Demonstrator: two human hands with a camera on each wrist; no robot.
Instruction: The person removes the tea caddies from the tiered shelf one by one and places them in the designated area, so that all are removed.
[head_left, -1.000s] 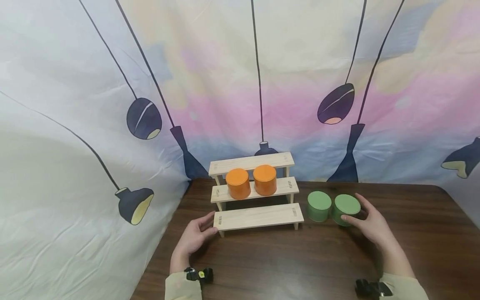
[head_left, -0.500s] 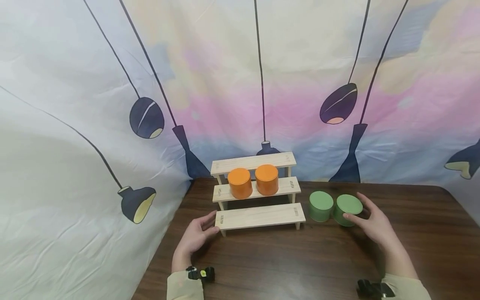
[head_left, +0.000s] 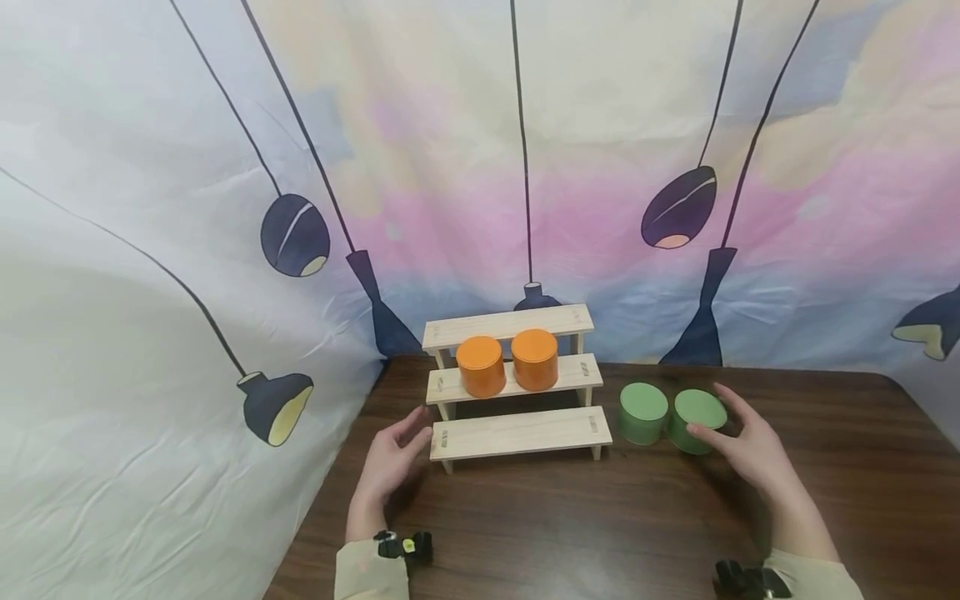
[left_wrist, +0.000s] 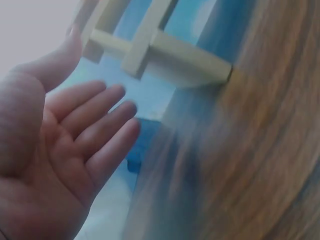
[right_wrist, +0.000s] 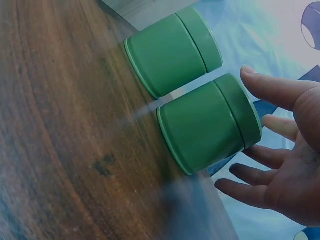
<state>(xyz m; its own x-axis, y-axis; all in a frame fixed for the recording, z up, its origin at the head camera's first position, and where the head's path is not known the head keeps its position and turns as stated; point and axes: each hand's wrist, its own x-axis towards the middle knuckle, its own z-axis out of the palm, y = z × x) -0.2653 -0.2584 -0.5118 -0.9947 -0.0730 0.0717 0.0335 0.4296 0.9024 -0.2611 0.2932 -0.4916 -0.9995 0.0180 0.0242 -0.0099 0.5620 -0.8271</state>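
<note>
A three-tier wooden display stand (head_left: 517,433) stands on the table, with two orange tins (head_left: 481,367) side by side on its middle step. My left hand (head_left: 390,462) is just off the stand's left end; in the left wrist view its palm shows with fingers extended and nothing in them. Two green lidded tins (head_left: 642,414) stand upright to the right of the stand. Beside the right-hand green tin (right_wrist: 210,125) is my right hand (head_left: 750,446), thumb at the near side of the lid and fingers on the far side, spread loosely.
The dark wood table (head_left: 540,525) meets a hanging cloth (head_left: 450,167) printed with lamps at its back and left. The stand's top step (head_left: 510,325) reaches close to the cloth. Both wrists carry black straps (head_left: 750,579).
My left hand has come away from the left end of the front step, which its fingers touched before. The right hand stays at the green tin. The head view has shifted slightly.
</note>
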